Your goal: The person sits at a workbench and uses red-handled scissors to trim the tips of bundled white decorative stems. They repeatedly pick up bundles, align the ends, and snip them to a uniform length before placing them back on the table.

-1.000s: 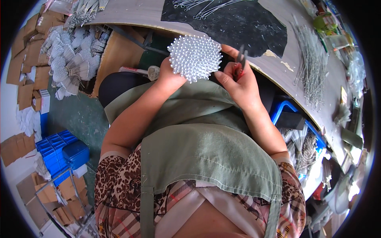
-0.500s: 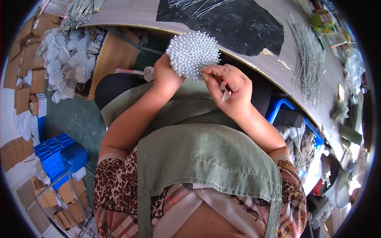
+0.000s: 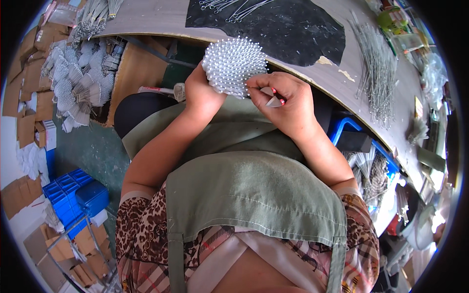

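A thick round bundle of thin wires with white bead-like tips (image 3: 233,67) is held up in front of me, tips facing up. My left hand (image 3: 202,90) wraps around its left side and lower part; the fingers behind it are hidden. At the bundle's lower right edge, my right hand (image 3: 286,100) pinches thumb and forefinger together against the outer tips. Whether a single wire sits in that pinch is too small to tell. Tucked in the right palm is a small pointed metal tool with red parts (image 3: 274,101), partly covered by the fingers.
Ahead stands a grey table (image 3: 161,19) with a black mat (image 3: 293,34) bearing looped wires. Loose wires (image 3: 376,73) lie on its right side. More bundles (image 3: 80,85) fill a carton at left. Blue crates (image 3: 73,195) stand lower left; a blue bin (image 3: 344,128) sits under the table.
My right hand has turned slightly, showing more of the pointed metal tool and its red parts. The thumb and forefinger stay at the bundle's edge. The whole view has shifted a little.
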A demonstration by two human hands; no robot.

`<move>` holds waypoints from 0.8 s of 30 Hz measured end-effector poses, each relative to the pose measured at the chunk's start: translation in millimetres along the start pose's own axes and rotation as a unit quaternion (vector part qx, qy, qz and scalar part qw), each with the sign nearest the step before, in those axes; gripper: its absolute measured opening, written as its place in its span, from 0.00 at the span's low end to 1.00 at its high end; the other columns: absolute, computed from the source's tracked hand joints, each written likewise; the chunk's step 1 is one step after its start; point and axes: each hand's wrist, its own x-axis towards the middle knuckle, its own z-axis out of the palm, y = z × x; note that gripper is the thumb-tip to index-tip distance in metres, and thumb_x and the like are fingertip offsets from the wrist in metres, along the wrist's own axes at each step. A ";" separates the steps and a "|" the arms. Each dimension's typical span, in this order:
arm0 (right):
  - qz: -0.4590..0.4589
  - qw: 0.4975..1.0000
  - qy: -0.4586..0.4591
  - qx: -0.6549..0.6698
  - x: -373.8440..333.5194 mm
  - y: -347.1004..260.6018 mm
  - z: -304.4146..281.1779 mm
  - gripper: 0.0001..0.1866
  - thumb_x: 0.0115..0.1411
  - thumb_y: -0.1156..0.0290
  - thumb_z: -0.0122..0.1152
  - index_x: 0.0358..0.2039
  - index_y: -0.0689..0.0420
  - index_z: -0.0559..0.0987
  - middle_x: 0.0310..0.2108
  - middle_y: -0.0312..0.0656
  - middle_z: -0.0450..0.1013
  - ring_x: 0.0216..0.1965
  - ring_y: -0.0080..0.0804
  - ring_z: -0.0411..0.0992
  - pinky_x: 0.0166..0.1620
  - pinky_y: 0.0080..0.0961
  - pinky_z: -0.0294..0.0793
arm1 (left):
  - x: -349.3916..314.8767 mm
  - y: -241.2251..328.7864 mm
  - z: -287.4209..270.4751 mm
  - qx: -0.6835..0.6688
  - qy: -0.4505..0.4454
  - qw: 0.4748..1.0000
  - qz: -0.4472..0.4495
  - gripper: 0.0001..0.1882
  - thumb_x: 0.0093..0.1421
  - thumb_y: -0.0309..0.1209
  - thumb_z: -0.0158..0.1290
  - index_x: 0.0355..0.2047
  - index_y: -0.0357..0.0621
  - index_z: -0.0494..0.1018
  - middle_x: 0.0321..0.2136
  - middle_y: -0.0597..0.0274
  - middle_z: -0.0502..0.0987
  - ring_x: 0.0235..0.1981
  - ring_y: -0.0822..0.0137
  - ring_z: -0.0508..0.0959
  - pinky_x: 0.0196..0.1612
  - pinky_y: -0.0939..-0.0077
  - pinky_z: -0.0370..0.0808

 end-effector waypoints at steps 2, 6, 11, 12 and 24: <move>0.080 0.996 -0.024 0.033 -0.1 -5.4 -2.9 0.09 0.44 0.80 0.62 0.29 0.58 0.79 0.25 0.40 0.73 0.24 0.26 0.71 0.28 0.19 0.70 | 0.5 -1.7 1.5 0.001 -0.011 1.000 0.001 0.24 0.45 0.27 0.61 0.44 0.40 0.69 0.39 0.62 0.76 0.41 0.72 0.75 0.44 0.80 0.69; 0.104 0.993 -0.035 0.051 -1.8 -6.2 -4.0 0.10 0.43 0.80 0.61 0.30 0.59 0.78 0.28 0.42 0.74 0.28 0.28 0.74 0.32 0.20 0.72 | -1.0 -20.5 6.9 -0.163 -0.038 0.984 -0.055 0.24 0.46 0.26 0.61 0.44 0.39 0.68 0.39 0.63 0.75 0.41 0.73 0.74 0.44 0.80 0.69; 0.069 0.989 -0.056 0.118 -4.5 -6.0 -6.1 0.13 0.44 0.81 0.62 0.32 0.57 0.78 0.22 0.36 0.71 0.20 0.19 0.64 0.26 0.15 0.65 | 8.3 -31.2 7.7 0.022 -0.090 0.991 0.092 0.16 0.53 0.25 0.51 0.44 0.36 0.68 0.40 0.60 0.73 0.42 0.70 0.73 0.45 0.74 0.70; 0.046 0.988 -0.059 0.138 -5.9 -4.5 -6.3 0.13 0.44 0.81 0.62 0.33 0.57 0.78 0.19 0.33 0.68 0.18 0.16 0.59 0.24 0.13 0.61 | 10.9 -35.5 10.3 0.000 -0.116 0.989 0.088 0.15 0.56 0.26 0.48 0.44 0.36 0.67 0.40 0.59 0.73 0.42 0.69 0.73 0.45 0.73 0.71; 0.131 0.961 -0.072 0.235 -8.7 21.1 -15.9 0.52 0.32 0.64 0.76 0.58 0.58 0.59 0.17 0.24 0.54 0.19 0.11 0.51 0.24 0.09 0.51 | 8.4 -62.7 31.6 -0.397 -0.216 0.889 -0.068 0.15 0.60 0.33 0.43 0.47 0.42 0.65 0.42 0.60 0.71 0.45 0.66 0.70 0.50 0.70 0.68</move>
